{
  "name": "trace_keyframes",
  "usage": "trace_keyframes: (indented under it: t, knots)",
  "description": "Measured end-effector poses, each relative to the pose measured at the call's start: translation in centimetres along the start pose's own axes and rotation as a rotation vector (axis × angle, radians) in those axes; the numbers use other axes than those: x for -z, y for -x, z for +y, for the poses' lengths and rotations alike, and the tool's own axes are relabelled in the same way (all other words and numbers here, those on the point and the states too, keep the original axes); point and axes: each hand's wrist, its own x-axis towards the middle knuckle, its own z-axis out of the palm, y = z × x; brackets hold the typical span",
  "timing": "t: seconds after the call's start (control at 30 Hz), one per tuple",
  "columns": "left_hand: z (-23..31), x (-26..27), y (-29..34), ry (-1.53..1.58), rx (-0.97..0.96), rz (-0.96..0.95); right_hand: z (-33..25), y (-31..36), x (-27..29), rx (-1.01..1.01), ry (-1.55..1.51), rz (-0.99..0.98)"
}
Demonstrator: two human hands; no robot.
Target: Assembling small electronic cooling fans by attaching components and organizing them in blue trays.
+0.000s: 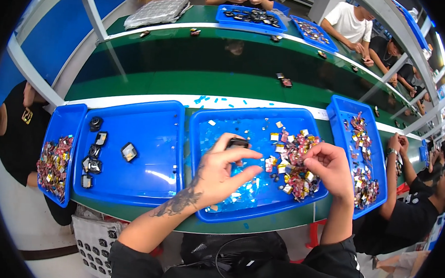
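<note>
My left hand (221, 170) is above the middle blue tray (198, 214). A small black casing (238, 143) is tucked in its curled fingers, while thumb and index finger stretch apart toward the right. My right hand (330, 167) is over the tray's right side, its fingertips pinched together; what they hold, if anything, is too small to make out. Beneath and beside it lies a heap of small electronic parts (300, 186), reddish, white and yellow. Bits of blue film (242, 193) are scattered over the tray's left half and lower middle.
To the left, a blue tray (129, 197) holds several black casings (95, 152). Narrower trays of parts stand at far left (64, 201) and right (340, 140). Beyond runs a green conveyor (185, 76) carrying a few pieces. Other people work opposite and on both sides.
</note>
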Motion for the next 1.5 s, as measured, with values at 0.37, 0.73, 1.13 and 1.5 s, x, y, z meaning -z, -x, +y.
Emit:
trace_keyframes:
  t: [0.37,0.73,1.13,1.5]
  knots:
    - [-0.4,-0.7,0.9,0.171,0.038,-0.073,-0.5,0.0,-7.1,0.000,-0.285,-0.089]
    - [0.7,-0.9,0.6,0.009,-0.041,-0.039,1.6,-2.8,-6.8,0.008,0.137,-0.209]
    - [-0.1,-0.2,1.7,0.522,0.214,0.034,0.1,-1.2,-10.2,0.449,0.079,0.169]
    - [-0.4,-2.1,0.6,0.867,0.393,0.105,0.2,-0.7,-11.0,0.325,0.169,0.108]
